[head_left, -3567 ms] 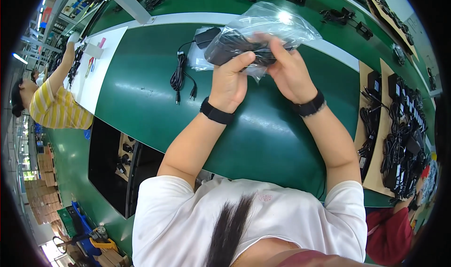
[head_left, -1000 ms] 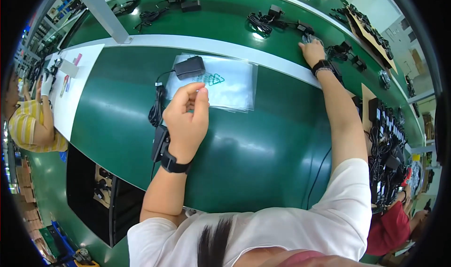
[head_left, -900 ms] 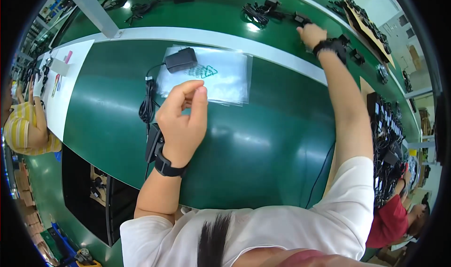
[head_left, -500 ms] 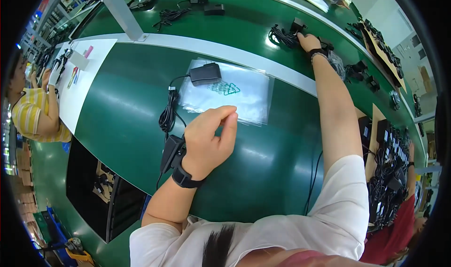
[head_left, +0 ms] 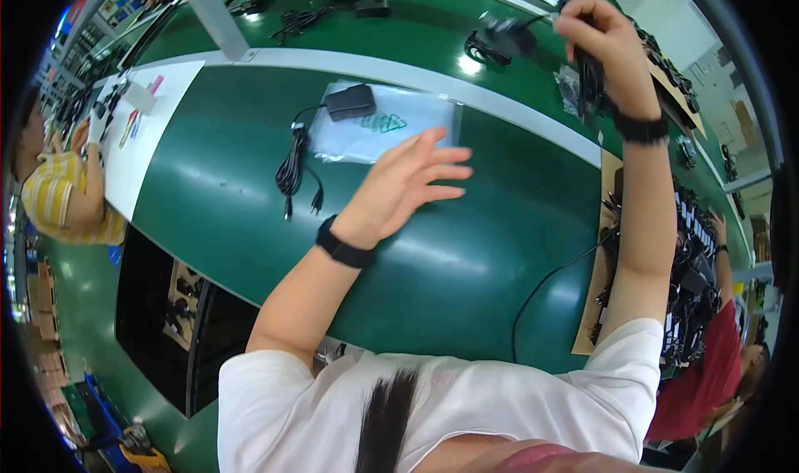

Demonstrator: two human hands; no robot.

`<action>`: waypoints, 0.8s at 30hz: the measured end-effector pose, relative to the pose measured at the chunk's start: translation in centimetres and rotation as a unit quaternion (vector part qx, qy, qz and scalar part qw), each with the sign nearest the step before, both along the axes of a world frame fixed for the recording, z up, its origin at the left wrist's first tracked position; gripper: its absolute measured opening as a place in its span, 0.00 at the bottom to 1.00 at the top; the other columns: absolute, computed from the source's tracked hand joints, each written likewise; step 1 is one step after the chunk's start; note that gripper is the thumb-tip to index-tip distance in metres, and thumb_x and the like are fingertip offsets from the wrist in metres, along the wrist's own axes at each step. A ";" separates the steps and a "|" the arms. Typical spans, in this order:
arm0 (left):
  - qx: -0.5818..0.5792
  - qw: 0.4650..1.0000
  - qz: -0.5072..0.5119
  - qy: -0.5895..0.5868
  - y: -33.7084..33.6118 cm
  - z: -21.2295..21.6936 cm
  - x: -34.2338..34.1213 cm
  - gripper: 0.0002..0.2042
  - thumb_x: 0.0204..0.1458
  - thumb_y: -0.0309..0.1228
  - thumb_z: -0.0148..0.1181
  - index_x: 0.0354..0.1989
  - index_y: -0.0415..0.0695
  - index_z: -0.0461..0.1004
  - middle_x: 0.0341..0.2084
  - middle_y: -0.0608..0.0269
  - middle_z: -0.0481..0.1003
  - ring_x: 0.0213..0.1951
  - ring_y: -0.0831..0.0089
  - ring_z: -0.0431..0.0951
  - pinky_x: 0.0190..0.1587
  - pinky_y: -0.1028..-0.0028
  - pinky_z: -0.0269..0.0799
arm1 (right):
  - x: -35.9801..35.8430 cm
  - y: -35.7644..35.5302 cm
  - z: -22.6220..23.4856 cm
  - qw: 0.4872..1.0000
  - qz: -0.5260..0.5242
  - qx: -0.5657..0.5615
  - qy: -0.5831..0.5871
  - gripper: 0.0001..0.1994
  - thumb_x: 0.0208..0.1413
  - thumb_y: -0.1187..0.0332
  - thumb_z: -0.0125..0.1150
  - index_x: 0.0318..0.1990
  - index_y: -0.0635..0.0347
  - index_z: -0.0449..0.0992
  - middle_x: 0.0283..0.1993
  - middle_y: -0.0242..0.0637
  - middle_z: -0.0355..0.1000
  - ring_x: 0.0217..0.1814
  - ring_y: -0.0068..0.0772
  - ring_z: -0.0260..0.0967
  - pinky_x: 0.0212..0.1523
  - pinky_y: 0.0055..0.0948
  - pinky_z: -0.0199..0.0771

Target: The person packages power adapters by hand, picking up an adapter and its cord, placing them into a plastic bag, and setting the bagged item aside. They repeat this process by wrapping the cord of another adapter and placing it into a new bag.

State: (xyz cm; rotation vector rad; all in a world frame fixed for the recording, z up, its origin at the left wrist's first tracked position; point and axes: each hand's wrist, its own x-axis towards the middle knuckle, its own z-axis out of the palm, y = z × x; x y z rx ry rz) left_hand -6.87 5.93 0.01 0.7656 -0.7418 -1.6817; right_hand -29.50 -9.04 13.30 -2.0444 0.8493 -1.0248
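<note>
My right hand [head_left: 607,44] is raised over the far right, fingers closed on a black power adapter [head_left: 512,37] by its cord. The adapter is blurred and hangs to the left of the fingers. Below the palm dangles a bundle of black cable [head_left: 590,86]. My left hand [head_left: 408,180] hovers over the green table with its fingers spread, holding nothing. Just beyond it lies a stack of clear plastic bags [head_left: 424,119] with a green print. Another black adapter [head_left: 351,102] rests on the stack's left part, its coiled cord [head_left: 290,165] on the table beside it.
Across a pale rail [head_left: 333,60], a green conveyor surface carries more adapters [head_left: 372,8] and coiled cables [head_left: 297,24]. At right stands a cardboard tray [head_left: 593,307] full of black adapters. A person in yellow stripes [head_left: 62,194] works at left; another in red [head_left: 703,373] at right.
My right hand has risen from the conveyor, lifting the adapter and cable. The left hand has gone from curled to spread. A black object beside my left wrist no longer shows there.
</note>
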 end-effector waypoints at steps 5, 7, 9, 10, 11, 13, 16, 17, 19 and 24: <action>-0.028 0.950 -0.063 0.305 -0.5 0.2 -1.3 0.23 0.52 0.50 0.49 0.47 0.46 0.66 0.41 0.60 0.70 0.51 0.65 0.66 0.54 0.58 0.60 | 3.2 10.4 -3.5 0.966 0.174 0.185 -0.048 0.18 0.43 0.77 0.60 0.45 0.65 0.68 0.37 0.37 0.65 0.27 0.25 0.66 0.24 0.19 0.66; -0.042 0.941 0.046 0.333 -1.1 -0.3 -0.6 0.16 0.49 0.45 0.56 0.41 0.49 0.68 0.36 0.63 0.72 0.43 0.67 0.70 0.53 0.55 0.61 | 3.6 12.4 -5.4 0.942 0.219 0.236 -0.094 0.26 0.41 0.77 0.63 0.52 0.65 0.64 0.38 0.36 0.64 0.30 0.26 0.69 0.25 0.18 0.67; -0.088 0.935 0.043 0.342 -1.5 0.0 1.1 0.17 0.47 0.43 0.59 0.40 0.48 0.69 0.32 0.63 0.72 0.37 0.68 0.71 0.53 0.54 0.61 | 3.8 13.1 -7.7 0.916 0.226 0.318 -0.098 0.29 0.41 0.79 0.61 0.55 0.64 0.61 0.38 0.35 0.64 0.33 0.26 0.69 0.26 0.17 0.67; -0.087 0.932 0.048 0.348 -1.4 0.9 1.6 0.15 0.47 0.36 0.62 0.40 0.46 0.67 0.30 0.62 0.71 0.33 0.69 0.72 0.50 0.60 0.65 | 4.1 13.3 -8.2 0.923 0.176 0.326 -0.106 0.30 0.41 0.81 0.60 0.56 0.64 0.61 0.39 0.36 0.64 0.33 0.23 0.68 0.26 0.16 0.67; -0.086 0.933 0.047 0.347 -1.3 0.9 2.2 0.15 0.47 0.36 0.62 0.40 0.46 0.67 0.30 0.62 0.71 0.33 0.69 0.72 0.50 0.60 0.65 | 4.2 12.9 -8.7 0.938 0.143 0.302 -0.094 0.26 0.43 0.80 0.57 0.54 0.65 0.62 0.39 0.35 0.65 0.31 0.21 0.67 0.27 0.15 0.66; -0.233 0.942 0.239 0.015 -1.5 1.0 2.6 0.17 0.44 0.26 0.62 0.42 0.42 0.64 0.30 0.61 0.71 0.33 0.71 0.72 0.44 0.67 0.69 | 4.0 11.3 -10.1 0.938 0.083 0.333 -0.045 0.21 0.48 0.78 0.55 0.52 0.66 0.65 0.38 0.33 0.66 0.31 0.18 0.66 0.28 0.14 0.65; -0.172 0.916 0.304 -0.199 -0.9 0.6 1.2 0.24 0.39 0.25 0.66 0.44 0.37 0.61 0.32 0.60 0.70 0.35 0.73 0.71 0.38 0.74 0.70 | 4.9 10.8 -11.6 0.951 0.033 0.288 -0.107 0.16 0.52 0.75 0.54 0.50 0.67 0.67 0.38 0.33 0.68 0.34 0.19 0.66 0.32 0.16 0.66; -0.137 0.883 0.328 -0.306 -0.8 0.1 0.7 0.27 0.37 0.28 0.68 0.44 0.35 0.60 0.33 0.59 0.70 0.36 0.73 0.71 0.37 0.74 0.70 | 5.5 11.1 -11.9 0.960 0.009 0.221 -0.172 0.16 0.52 0.75 0.54 0.50 0.67 0.67 0.39 0.34 0.68 0.36 0.20 0.67 0.34 0.17 0.67; -0.146 0.874 0.315 -0.341 -0.8 -1.2 0.1 0.34 0.37 0.38 0.71 0.47 0.34 0.56 0.33 0.58 0.70 0.35 0.71 0.71 0.37 0.75 0.69 | 6.7 11.1 -12.4 0.954 0.013 0.188 -0.233 0.18 0.52 0.76 0.55 0.51 0.68 0.66 0.43 0.35 0.69 0.41 0.21 0.67 0.42 0.19 0.68; -0.202 0.869 0.275 -0.358 0.3 -1.0 -1.2 0.40 0.43 0.50 0.61 0.53 0.33 0.48 0.33 0.53 0.69 0.34 0.69 0.72 0.36 0.73 0.70 | 7.6 11.5 -13.5 0.947 0.019 0.187 -0.262 0.20 0.50 0.77 0.56 0.53 0.69 0.65 0.47 0.35 0.67 0.48 0.22 0.64 0.50 0.21 0.63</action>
